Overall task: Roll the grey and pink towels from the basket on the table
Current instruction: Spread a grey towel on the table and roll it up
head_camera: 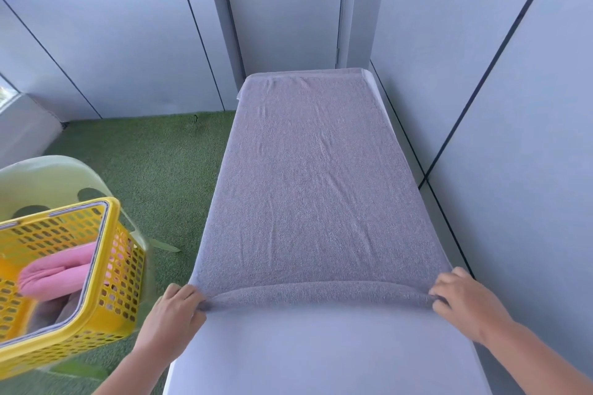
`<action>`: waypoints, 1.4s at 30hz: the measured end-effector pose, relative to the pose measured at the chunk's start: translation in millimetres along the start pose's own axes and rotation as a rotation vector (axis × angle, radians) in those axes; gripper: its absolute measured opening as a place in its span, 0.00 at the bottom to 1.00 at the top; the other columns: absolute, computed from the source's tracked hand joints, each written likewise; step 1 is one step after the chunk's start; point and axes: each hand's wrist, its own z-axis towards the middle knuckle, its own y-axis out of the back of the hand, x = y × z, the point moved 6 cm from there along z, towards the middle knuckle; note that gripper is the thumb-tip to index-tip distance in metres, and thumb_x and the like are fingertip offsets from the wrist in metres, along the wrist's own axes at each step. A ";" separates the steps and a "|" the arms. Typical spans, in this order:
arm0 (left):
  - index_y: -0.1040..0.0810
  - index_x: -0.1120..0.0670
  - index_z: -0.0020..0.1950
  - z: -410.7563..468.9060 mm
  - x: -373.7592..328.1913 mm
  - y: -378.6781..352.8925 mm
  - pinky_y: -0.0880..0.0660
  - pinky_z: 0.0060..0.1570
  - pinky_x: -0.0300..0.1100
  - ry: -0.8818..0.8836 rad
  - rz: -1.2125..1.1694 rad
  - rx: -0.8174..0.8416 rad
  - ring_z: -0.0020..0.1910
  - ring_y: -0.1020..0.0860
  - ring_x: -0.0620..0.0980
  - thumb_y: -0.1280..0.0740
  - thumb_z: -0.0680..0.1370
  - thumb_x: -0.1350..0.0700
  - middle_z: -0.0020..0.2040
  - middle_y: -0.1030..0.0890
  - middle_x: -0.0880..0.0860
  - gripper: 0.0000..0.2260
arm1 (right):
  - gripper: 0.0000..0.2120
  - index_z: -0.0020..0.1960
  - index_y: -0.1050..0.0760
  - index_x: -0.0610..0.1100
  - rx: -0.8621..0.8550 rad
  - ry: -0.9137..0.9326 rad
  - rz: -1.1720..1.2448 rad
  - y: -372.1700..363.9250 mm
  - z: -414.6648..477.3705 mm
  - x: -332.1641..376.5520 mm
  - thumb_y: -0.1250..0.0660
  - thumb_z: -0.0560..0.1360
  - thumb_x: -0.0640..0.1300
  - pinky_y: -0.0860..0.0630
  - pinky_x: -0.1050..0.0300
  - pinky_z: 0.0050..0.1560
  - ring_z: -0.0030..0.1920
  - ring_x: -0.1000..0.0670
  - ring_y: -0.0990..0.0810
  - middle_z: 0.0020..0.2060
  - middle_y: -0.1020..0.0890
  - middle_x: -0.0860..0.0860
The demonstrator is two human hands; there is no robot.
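- Your left hand (173,314) and right hand (462,301) pinch the grey towel's (317,176) near edge, fingers curled round the first roll.
- Pink towel (61,272) sits in the yellow basket (109,269), left.

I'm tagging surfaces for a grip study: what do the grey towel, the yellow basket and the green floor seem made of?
The grey towel looks like terry cloth, likely cotton: nubbly looped pile, soft creases. The yellow basket looks like glossy moulded plastic: walls pierced by a hole grid. The green floor is probably artificial turf: short, even, grass-like fibres.
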 end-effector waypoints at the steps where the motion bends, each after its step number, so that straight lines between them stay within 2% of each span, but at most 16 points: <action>1: 0.20 0.48 0.41 -0.3 0.0 0.5 0.25 0.38 0.44 -0.006 0.009 -0.011 0.42 0.32 0.47 0.43 0.72 0.47 0.41 0.27 0.41 0.13 | 0.10 0.41 0.20 0.51 0.019 0.004 -0.004 0.9 -0.8 -1.1 0.39 0.75 0.49 0.28 0.63 0.42 0.49 0.59 0.34 0.41 0.28 0.59; 5: 0.21 0.47 0.36 -3.0 1.4 1.9 0.27 0.34 0.45 0.020 0.002 -0.035 0.40 0.31 0.48 0.44 0.74 0.47 0.40 0.33 0.43 0.14 | 0.12 0.44 0.19 0.51 0.056 -0.021 0.027 2.8 -0.8 -4.6 0.41 0.77 0.49 0.27 0.61 0.43 0.47 0.60 0.31 0.42 0.29 0.57; 7: 0.21 0.47 0.41 -1.6 3.1 2.1 0.26 0.30 0.45 0.077 -0.054 -0.032 0.41 0.29 0.48 0.44 0.76 0.47 0.41 0.34 0.44 0.13 | 0.11 0.49 0.19 0.54 0.031 -0.048 0.093 5.3 1.1 -1.9 0.40 0.77 0.46 0.26 0.58 0.43 0.44 0.58 0.27 0.43 0.28 0.56; 10: 0.24 0.46 0.49 0.8 4.0 1.8 0.26 0.30 0.46 0.168 -0.156 -0.076 0.40 0.25 0.52 0.34 0.78 0.56 0.42 0.33 0.45 0.04 | 0.12 0.47 0.24 0.55 -0.082 -0.097 0.169 7.8 1.7 -1.0 0.35 0.73 0.37 0.27 0.55 0.43 0.42 0.53 0.26 0.42 0.28 0.58; 12: 0.26 0.46 0.49 0.6 -0.6 -2.5 0.26 0.33 0.47 0.157 -0.183 -0.069 0.42 0.25 0.53 0.32 0.76 0.63 0.44 0.31 0.44 0.12 | 0.15 0.47 0.26 0.54 -0.139 -0.083 0.182 7.9 -2.5 -0.4 0.33 0.69 0.34 0.28 0.53 0.46 0.44 0.51 0.25 0.43 0.25 0.60; 14: 0.24 0.45 0.52 -2.1 -6.5 -0.3 0.23 0.35 0.48 0.112 -0.176 -0.059 0.49 0.27 0.52 0.34 0.73 0.60 0.49 0.28 0.43 0.12 | 0.17 0.53 0.23 0.51 -0.141 -0.072 0.190 5.0 -7.9 0.6 0.32 0.68 0.35 0.31 0.56 0.53 0.51 0.53 0.27 0.49 0.21 0.59; 17: 0.22 0.45 0.59 -2.3 -10.9 -0.7 0.22 0.46 0.46 0.034 -0.091 0.030 0.54 0.29 0.50 0.33 0.68 0.50 0.56 0.24 0.42 0.19 | 0.23 0.61 0.21 0.48 -0.106 -0.035 0.113 -7.2 -9.0 -3.4 0.28 0.67 0.37 0.38 0.62 0.61 0.60 0.54 0.28 0.57 0.21 0.58; 20: 0.21 0.42 0.56 1.3 -5.0 -2.9 0.24 0.45 0.46 0.063 -0.049 0.033 0.47 0.29 0.49 0.39 0.70 0.47 0.51 0.23 0.39 0.16 | 0.19 0.49 0.17 0.50 -0.154 0.006 0.060 -10.4 -2.4 -3.5 0.22 0.61 0.37 0.31 0.58 0.54 0.49 0.52 0.24 0.45 0.19 0.60; 23: 0.20 0.42 0.51 4.4 -0.4 -4.5 0.25 0.40 0.46 0.053 -0.022 0.026 0.44 0.31 0.49 0.43 0.71 0.46 0.45 0.24 0.39 0.14 | 0.04 0.38 0.21 0.52 -0.122 0.022 -0.014 -2.0 1.2 1.2 0.29 0.65 0.44 0.29 0.58 0.40 0.41 0.52 0.28 0.33 0.25 0.60; 25: 0.20 0.43 0.46 1.2 -0.1 -1.7 0.25 0.37 0.45 0.017 0.003 -0.006 0.43 0.32 0.48 0.43 0.72 0.47 0.41 0.25 0.39 0.12 | 0.07 0.33 0.26 0.51 -0.069 0.014 -0.059 3.1 0.1 1.6 0.35 0.70 0.48 0.34 0.59 0.39 0.42 0.53 0.31 0.32 0.28 0.58; 28: 0.21 0.43 0.39 -7.4 -2.7 2.2 0.27 0.36 0.44 -0.013 -0.017 -0.023 0.41 0.33 0.46 0.43 0.73 0.46 0.39 0.30 0.39 0.11 | 0.15 0.30 0.33 0.50 -0.026 0.009 -0.013 5.7 -5.6 1.4 0.36 0.74 0.48 0.35 0.62 0.38 0.43 0.57 0.34 0.36 0.31 0.57; 32: 0.20 0.44 0.42 -7.9 -0.2 0.0 0.25 0.34 0.45 0.066 -0.088 -0.020 0.44 0.30 0.47 0.43 0.75 0.46 0.43 0.34 0.42 0.12 | 0.12 0.39 0.23 0.49 0.018 -0.054 0.054 0.6 -6.6 -0.3 0.41 0.77 0.47 0.27 0.58 0.41 0.43 0.58 0.28 0.42 0.29 0.56; 35: 0.20 0.47 0.51 -3.7 -0.1 0.3 0.24 0.37 0.47 0.166 -0.200 -0.062 0.46 0.25 0.49 0.34 0.76 0.58 0.45 0.31 0.43 0.07 | 0.11 0.51 0.21 0.52 -0.105 -0.093 0.128 3.5 -4.4 1.1 0.36 0.74 0.40 0.26 0.55 0.43 0.42 0.53 0.22 0.45 0.26 0.57; 37: 0.23 0.45 0.52 -3.2 -3.9 -0.9 0.24 0.39 0.48 0.173 -0.234 -0.065 0.47 0.26 0.50 0.32 0.73 0.64 0.47 0.30 0.42 0.14 | 0.17 0.52 0.20 0.52 -0.199 -0.085 0.160 4.0 -6.1 1.0 0.32 0.70 0.34 0.28 0.55 0.47 0.45 0.51 0.21 0.47 0.23 0.58; 40: 0.24 0.44 0.55 -4.5 -11.2 -0.6 0.24 0.40 0.46 0.095 -0.191 -0.015 0.52 0.29 0.50 0.31 0.70 0.59 0.53 0.28 0.40 0.17 | 0.23 0.56 0.19 0.51 -0.198 -0.030 0.148 -1.7 -10.0 4.1 0.28 0.64 0.33 0.38 0.60 0.57 0.53 0.52 0.22 0.52 0.20 0.59; 42: 0.22 0.45 0.59 -4.0 -13.0 -2.7 0.23 0.45 0.45 0.044 -0.133 0.023 0.55 0.29 0.49 0.31 0.69 0.52 0.56 0.25 0.39 0.18 | 0.25 0.59 0.19 0.49 -0.154 -0.012 0.110 -5.4 -8.4 5.6 0.25 0.63 0.36 0.40 0.65 0.58 0.57 0.50 0.23 0.54 0.19 0.57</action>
